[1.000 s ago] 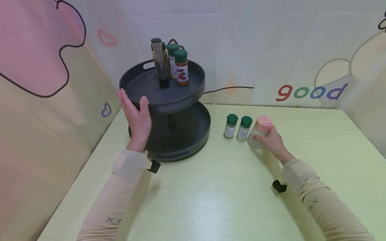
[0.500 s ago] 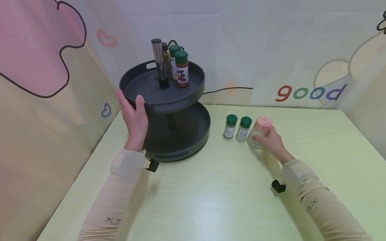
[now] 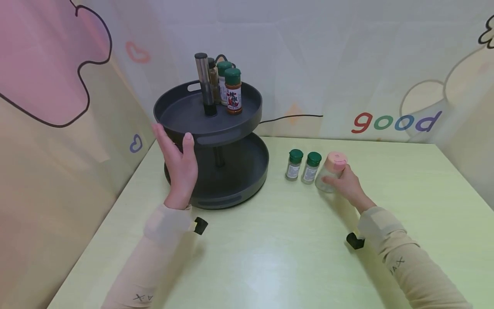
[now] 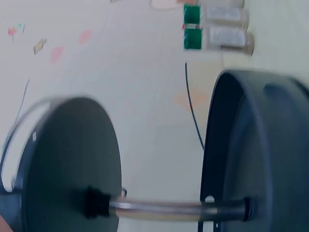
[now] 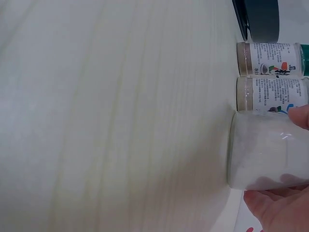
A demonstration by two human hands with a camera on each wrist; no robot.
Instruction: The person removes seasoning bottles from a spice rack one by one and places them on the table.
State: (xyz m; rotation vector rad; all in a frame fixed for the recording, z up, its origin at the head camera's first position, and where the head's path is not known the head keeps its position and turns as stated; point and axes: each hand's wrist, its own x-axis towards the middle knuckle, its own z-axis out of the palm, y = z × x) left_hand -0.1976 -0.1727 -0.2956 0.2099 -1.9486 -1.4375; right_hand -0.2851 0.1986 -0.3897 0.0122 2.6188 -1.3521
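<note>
At the right, my right hand (image 3: 349, 184) grips a clear jar with a pink lid (image 3: 335, 162), which stands upright on the table. In the right wrist view the jar (image 5: 268, 150) has white content, with thumb and fingers on opposite sides. Two green-capped spice bottles (image 3: 310, 171) stand in a row just left of it. My left hand (image 3: 179, 169) is upright with straight fingers and a raised thumb, at the front left of a dark two-tier round rack (image 3: 231, 134). Its fingertips come close to the upper tray's rim, and nothing is in it.
Several containers crowd the upper tray: a tall metallic cylinder with a dark base (image 3: 203, 81), a red-labelled spice bottle with a green cap (image 3: 233, 96), and others behind. The lower tray (image 3: 247, 189) sits on the table (image 3: 254, 257). A printed cloth wall (image 3: 301, 60) rises behind.
My left hand has shifted slightly lower along the rack's front left. The right hand stays on the pink-lidded jar, which has not visibly moved. The head view has tilted a little.
</note>
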